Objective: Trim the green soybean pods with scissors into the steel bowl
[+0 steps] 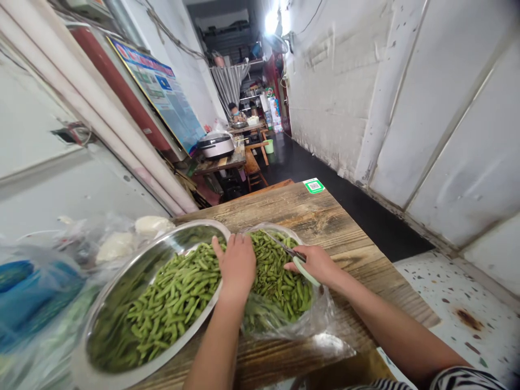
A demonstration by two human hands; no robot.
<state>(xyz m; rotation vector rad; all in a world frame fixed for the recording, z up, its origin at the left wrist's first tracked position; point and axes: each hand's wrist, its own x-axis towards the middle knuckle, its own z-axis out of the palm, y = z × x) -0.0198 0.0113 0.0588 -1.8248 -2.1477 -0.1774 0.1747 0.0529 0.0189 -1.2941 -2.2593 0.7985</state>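
A large steel basin (pixel 99 319) on the left holds a heap of green edamame pods (pixel 174 303). Beside it, a clear plastic bag (pixel 320 309) lies opened on the wooden table, full of more edamame pods (pixel 280 276). My left hand (pixel 238 265) is over the gap between basin and bag, its thumb held apart from the fingers and no object visible in it. In my right hand (pixel 317 265) is a pair of scissors (pixel 301 264) with pale green handles, the blades pointing left over the pods in the bag.
Plastic bags (pixel 44 303) crowd the left side. A green QR-code card (pixel 314 186) sits at the far corner of the wooden table (pixel 345 227). Beyond are another table with a white-and-black cooker (pixel 216 145), a wooden stool and a seated person (pixel 236 115). A white wall runs along the right.
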